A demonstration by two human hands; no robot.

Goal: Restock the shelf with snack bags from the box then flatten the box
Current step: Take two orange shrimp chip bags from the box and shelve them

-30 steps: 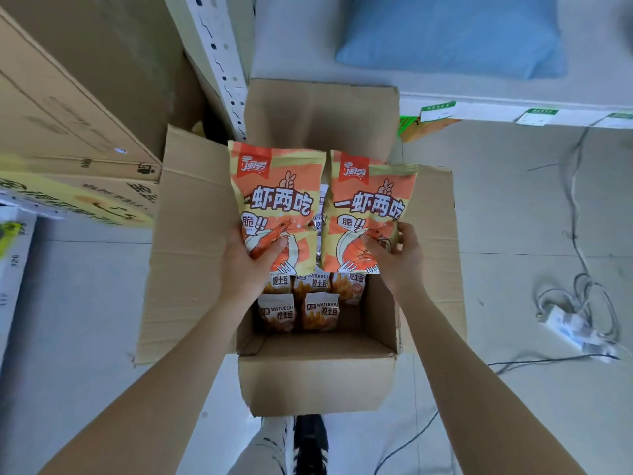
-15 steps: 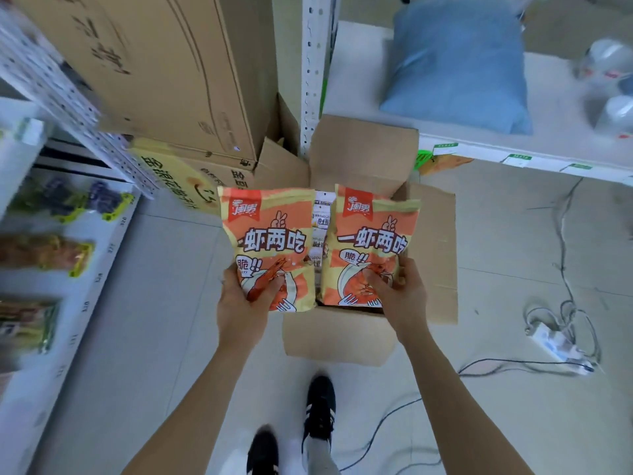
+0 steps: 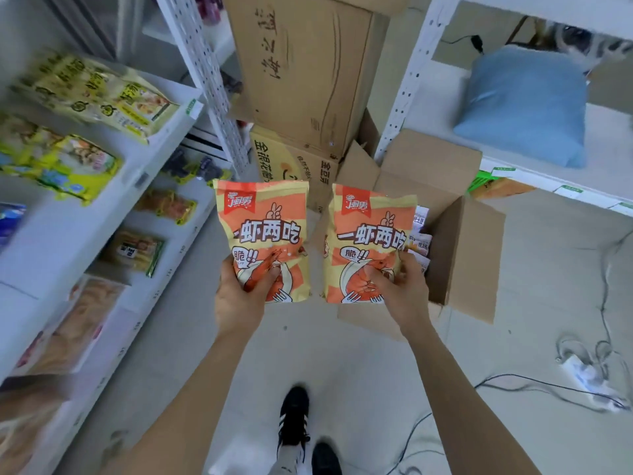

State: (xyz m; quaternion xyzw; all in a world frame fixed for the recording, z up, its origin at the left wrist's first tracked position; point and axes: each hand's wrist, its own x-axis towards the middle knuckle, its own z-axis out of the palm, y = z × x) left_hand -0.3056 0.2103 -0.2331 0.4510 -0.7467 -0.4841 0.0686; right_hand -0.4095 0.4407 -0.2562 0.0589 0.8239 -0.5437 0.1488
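View from a head camera, looking down at a shop floor. At centre frame, the person's left hand [image 3: 239, 296] grips the lower part of an orange-and-yellow plastic snack bag [image 3: 263, 228] printed with a shrimp, thumb across its front. Just beside it, the right hand [image 3: 400, 289] clamps a matching second bag [image 3: 370, 231] the same way. Both bags are upright in the air, slightly apart.

Right of centre, an open brown cardboard box [image 3: 462, 255] sits on the floor with its flaps spread. Small white-and-orange packets [image 3: 419, 241] are visible inside. Along the left edge, a white metal shelf [image 3: 51, 241] carries rows of other packaged snacks.

The task looks to be in its early or middle part. Two bags are out but not yet shelved, the box needs emptying, and flattening comes last.
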